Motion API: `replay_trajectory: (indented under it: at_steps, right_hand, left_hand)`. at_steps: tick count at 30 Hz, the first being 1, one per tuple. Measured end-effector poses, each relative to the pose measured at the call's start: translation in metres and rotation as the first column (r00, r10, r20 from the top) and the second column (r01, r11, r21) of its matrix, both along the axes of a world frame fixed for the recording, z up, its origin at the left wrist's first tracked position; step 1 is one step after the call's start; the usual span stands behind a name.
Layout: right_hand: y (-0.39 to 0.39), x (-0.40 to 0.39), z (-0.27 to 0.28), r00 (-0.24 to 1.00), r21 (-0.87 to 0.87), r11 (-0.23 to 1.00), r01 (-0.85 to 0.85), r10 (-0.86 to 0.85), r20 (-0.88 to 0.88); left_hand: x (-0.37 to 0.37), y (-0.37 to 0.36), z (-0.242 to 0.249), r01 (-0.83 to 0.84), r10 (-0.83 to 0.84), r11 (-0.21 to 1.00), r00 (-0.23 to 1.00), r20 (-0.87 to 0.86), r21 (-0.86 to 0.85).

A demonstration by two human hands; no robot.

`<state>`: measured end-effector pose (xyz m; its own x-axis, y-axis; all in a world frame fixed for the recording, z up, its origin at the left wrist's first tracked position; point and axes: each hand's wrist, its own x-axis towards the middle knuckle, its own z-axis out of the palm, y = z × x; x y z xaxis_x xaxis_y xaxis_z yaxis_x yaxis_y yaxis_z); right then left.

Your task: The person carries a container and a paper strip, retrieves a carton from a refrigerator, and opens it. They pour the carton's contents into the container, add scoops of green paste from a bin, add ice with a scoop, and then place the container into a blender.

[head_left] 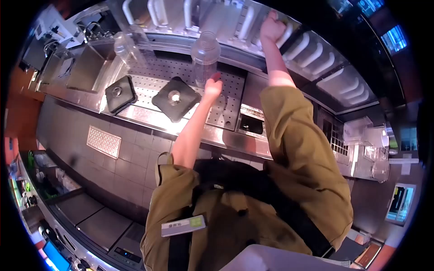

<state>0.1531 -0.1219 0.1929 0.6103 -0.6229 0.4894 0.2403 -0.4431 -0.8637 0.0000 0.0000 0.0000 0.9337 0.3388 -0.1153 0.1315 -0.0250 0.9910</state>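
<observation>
Left hand [213, 86] at the clear jug [206, 52], which stands on a perforated drainboard [233, 83]; fingers bent (cannot tell if gripping). Right hand [273, 29] reaches a white handle [286, 37]; its finger closure unclear.

Grey tiled floor [129, 168], long steel counter [228, 139]

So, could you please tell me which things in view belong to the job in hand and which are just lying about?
Probably in the job:
clear ridged vessel, by the left hand
white handle, at the right hand

Apparently just lying about:
two black squarish pieces
clear vessel at far left of the counter
</observation>
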Motion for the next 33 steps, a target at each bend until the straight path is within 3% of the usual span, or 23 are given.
replay_trajectory:
  at_steps: [2,3,5,6,7,9,10,12,14,17,19,21,22,27,29,30,32,33]
  right_hand:
    - [0.014,0.01,-0.006,0.995,0.18,0.979,-0.098,0.09,0.047]
    - [-0.025,-0.03,-0.015,0.98,0.026,0.983,-0.182,0.179,0.09]
    - [-0.009,-0.073,-0.038,0.962,0.153,0.96,-0.235,0.207,0.177]
    - [0.009,-0.096,-0.032,0.957,0.237,0.941,-0.242,0.192,0.218]
    - [0.015,-0.128,-0.026,0.954,0.279,0.928,-0.247,0.183,0.235]
    - [0.014,-0.197,-0.015,0.922,0.401,0.83,-0.388,0.345,0.177]
    - [0.018,-0.232,-0.011,0.942,0.356,0.873,-0.333,0.293,0.162]
    - [0.013,-0.282,-0.021,0.945,0.478,0.817,-0.323,0.254,0.205]
    - [0.014,-0.343,-0.025,0.947,0.502,0.806,-0.314,0.233,0.219]
    - [0.011,-0.417,-0.021,0.946,0.449,0.834,-0.321,0.266,0.184]
    - [0.018,-0.463,-0.014,0.944,0.516,0.791,-0.329,0.29,0.157]
    - [0.036,-0.501,-0.019,0.921,0.385,0.837,-0.389,0.365,0.137]
    - [0.047,-0.519,-0.022,0.912,0.316,0.855,-0.41,0.39,0.129]
    - [0.155,-0.555,-0.024,0.877,0.285,0.83,-0.48,0.456,0.151]
    - [0.205,-0.555,-0.02,0.849,0.158,0.834,-0.528,0.52,0.089]
    - [0.221,-0.552,-0.029,0.762,0.114,0.756,-0.644,0.647,0.012]
    - [0.275,-0.539,-0.036,0.644,-0.017,0.647,-0.762,0.761,0.083]
    - [0.311,-0.533,-0.03,0.52,0.018,0.529,-0.849,0.828,0.209]
  left_hand:
    - [0.017,0.022,0.006,-0.054,0.049,0.995,0.996,0.068,0.083]
    - [-0.029,-0.053,-0.007,0.031,-0.031,0.993,1.0,-0.002,-0.111]
    - [-0.078,-0.02,0.033,0.178,-0.176,0.984,0.981,0.079,-0.017]
    - [-0.101,0.004,0.051,0.243,-0.237,0.969,0.966,0.106,-0.047]
    - [-0.132,0.01,0.057,0.31,-0.294,0.943,0.947,0.132,-0.122]
    - [-0.203,0.034,0.045,0.322,-0.303,0.94,0.939,0.16,-0.11]
    - [-0.247,0.05,0.043,0.279,-0.273,0.96,0.953,0.135,-0.032]
    - [-0.336,0.092,0.011,0.229,-0.229,0.946,0.973,0.026,-0.231]
    - [-0.435,0.143,-0.048,0.117,-0.134,0.985,0.981,-0.139,-0.125]
    - [-0.588,0.206,-0.123,0.017,0.054,0.976,0.948,-0.313,0.219]
    - [-0.662,0.216,-0.109,0.02,0.078,0.984,0.848,-0.524,0.179]
    - [-0.719,0.23,-0.12,-0.059,0.113,0.988,0.903,-0.414,0.141]
    - [-0.736,0.24,-0.126,-0.068,0.105,0.992,0.914,-0.392,0.107]
    - [-0.745,0.335,-0.117,0.02,0.03,0.996,0.857,-0.514,0.091]
    - [-0.733,0.387,-0.116,0.004,0.063,0.992,0.851,-0.521,0.127]
    - [-0.726,0.415,-0.117,-0.015,0.091,0.989,0.848,-0.523,0.148]
    - [-0.71,0.473,-0.12,-0.059,0.148,0.981,0.836,-0.528,0.182]
    - [-0.702,0.504,-0.12,-0.075,0.173,0.977,0.829,-0.531,0.201]
